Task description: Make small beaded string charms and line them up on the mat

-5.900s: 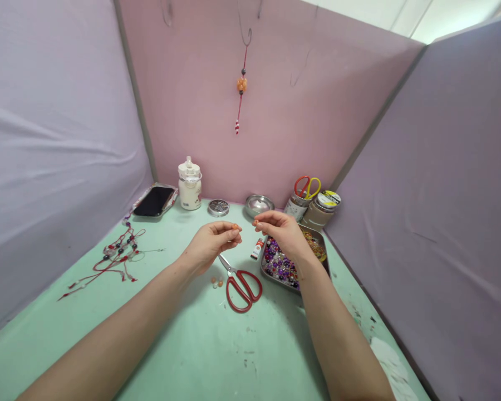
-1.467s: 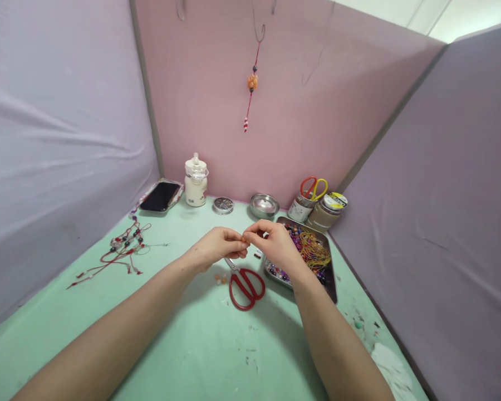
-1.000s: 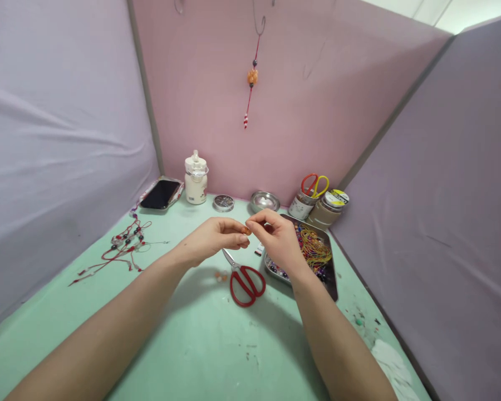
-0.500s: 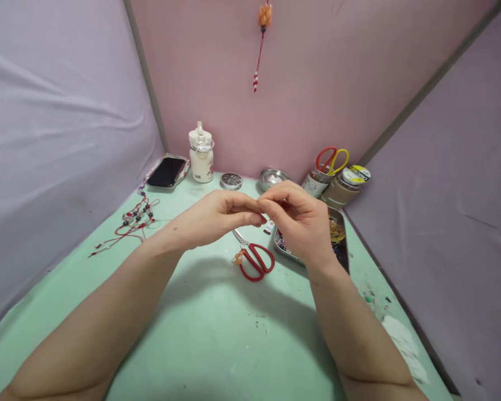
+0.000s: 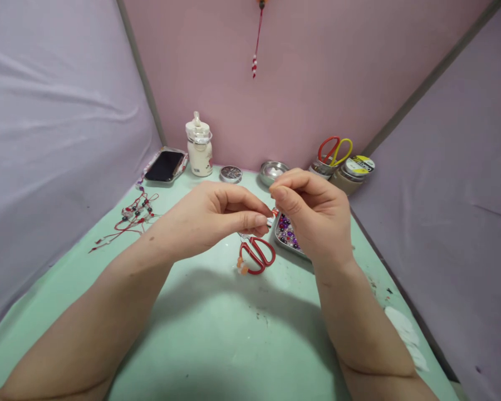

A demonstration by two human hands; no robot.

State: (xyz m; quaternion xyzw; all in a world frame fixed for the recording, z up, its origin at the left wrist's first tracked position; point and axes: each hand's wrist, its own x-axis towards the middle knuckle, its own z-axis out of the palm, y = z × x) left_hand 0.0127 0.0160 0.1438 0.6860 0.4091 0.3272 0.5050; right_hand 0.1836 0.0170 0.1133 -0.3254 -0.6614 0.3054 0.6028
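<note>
My left hand (image 5: 211, 220) and my right hand (image 5: 313, 214) are raised close together above the green table (image 5: 217, 334), fingertips almost touching. Both pinch something small between thumb and forefinger; what it is stays hidden by the fingers. Below them lie red-handled scissors (image 5: 259, 253) with a few orange beads (image 5: 242, 267) beside the handles. A metal tray of mixed beads (image 5: 288, 236) sits just under my right hand, partly covered by it.
Along the back wall stand a phone (image 5: 165, 166), a white jar (image 5: 199, 146), a round tin (image 5: 231, 174), a small metal bowl (image 5: 273, 170) and jars holding scissors (image 5: 334, 153). Red beaded cords (image 5: 129, 214) lie at the left. A red tassel (image 5: 256, 39) hangs from the wall.
Both hands have risen toward the camera and stayed pinched together. The view has tilted downward, so the hanging ornament has slid out of the top.
</note>
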